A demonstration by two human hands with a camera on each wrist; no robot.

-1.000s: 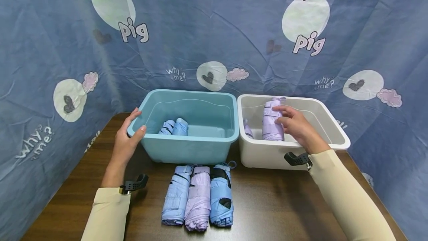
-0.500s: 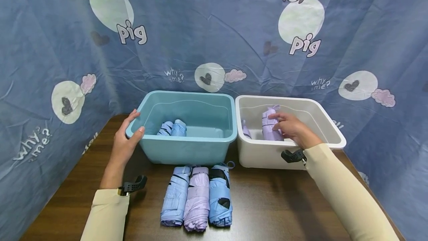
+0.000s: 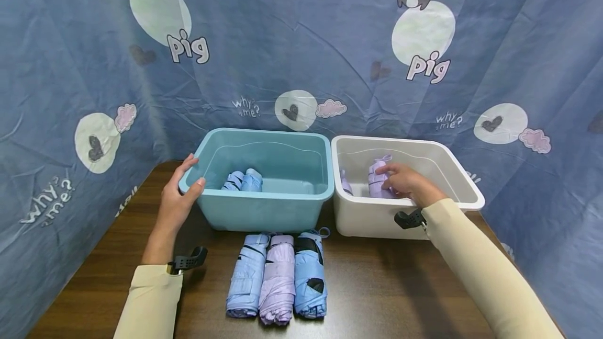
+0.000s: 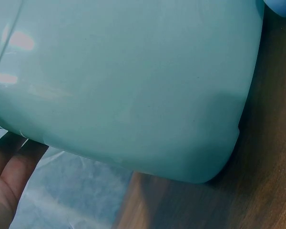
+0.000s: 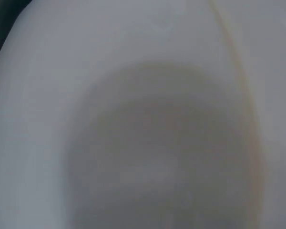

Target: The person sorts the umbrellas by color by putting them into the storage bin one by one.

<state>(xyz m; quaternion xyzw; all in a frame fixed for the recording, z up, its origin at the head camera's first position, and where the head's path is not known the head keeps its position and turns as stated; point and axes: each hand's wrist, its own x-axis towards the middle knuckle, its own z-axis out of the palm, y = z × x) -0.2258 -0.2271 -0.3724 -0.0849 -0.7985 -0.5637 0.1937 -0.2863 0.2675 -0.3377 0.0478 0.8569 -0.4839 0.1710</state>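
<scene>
My right hand (image 3: 406, 179) reaches into the white tub (image 3: 374, 218) and holds a lavender folded umbrella (image 3: 377, 181), fingers across its top and thumb at its side. The umbrella's lower end is hidden behind the tub's front wall. Another lavender umbrella (image 3: 346, 184) lies at that tub's left side. My left hand (image 3: 178, 198) holds the front left corner of the teal tub (image 3: 264, 211), thumb and fingers on either side of the corner; its fingers (image 4: 21, 164) show beyond the wall in the left wrist view. Two blue umbrellas (image 3: 252, 181) lie inside the teal tub.
In front of the tubs, a light blue umbrella (image 3: 247, 279), a lavender umbrella (image 3: 278, 281) and a blue umbrella (image 3: 311, 276) lie side by side on the brown wooden table (image 3: 372, 292). A blue printed cloth (image 3: 301, 41) hangs behind. The right wrist view shows only blurred white plastic.
My right hand has lowered the lavender umbrella deeper into the white tub, and its upper end has sunk. The left hand stays at the teal tub's corner.
</scene>
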